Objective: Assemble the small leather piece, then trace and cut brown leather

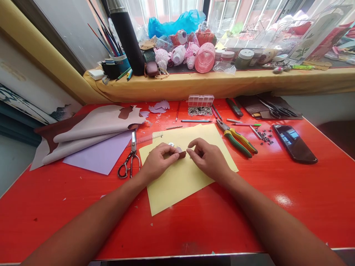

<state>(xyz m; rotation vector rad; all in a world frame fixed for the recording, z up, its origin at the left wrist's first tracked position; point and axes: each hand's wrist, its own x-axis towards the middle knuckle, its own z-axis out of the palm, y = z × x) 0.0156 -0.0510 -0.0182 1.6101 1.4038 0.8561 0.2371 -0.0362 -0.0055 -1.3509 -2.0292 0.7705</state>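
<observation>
Over the yellow paper (177,192), my left hand (159,160) pinches a small dark brown leather piece (182,155) between thumb and fingers. Its other face looks pale. Just to the right, my right hand (206,157) has thumb and forefinger closed together close to the leather's edge. Whatever sits between those fingertips is too small to make out. Behind the left fingers lies a small round whitish item (171,144), partly covered. A clear ruler (145,139) rests at the paper's left edge.
Large scissors (130,157) lie left, beside lilac sheet (102,153) and folded brown leather (91,123). On the right are pliers (238,138), loose metal snaps (265,136) and a phone (294,144). A compartment box (200,105) stands behind. A crowded windowsill (194,83) borders the table.
</observation>
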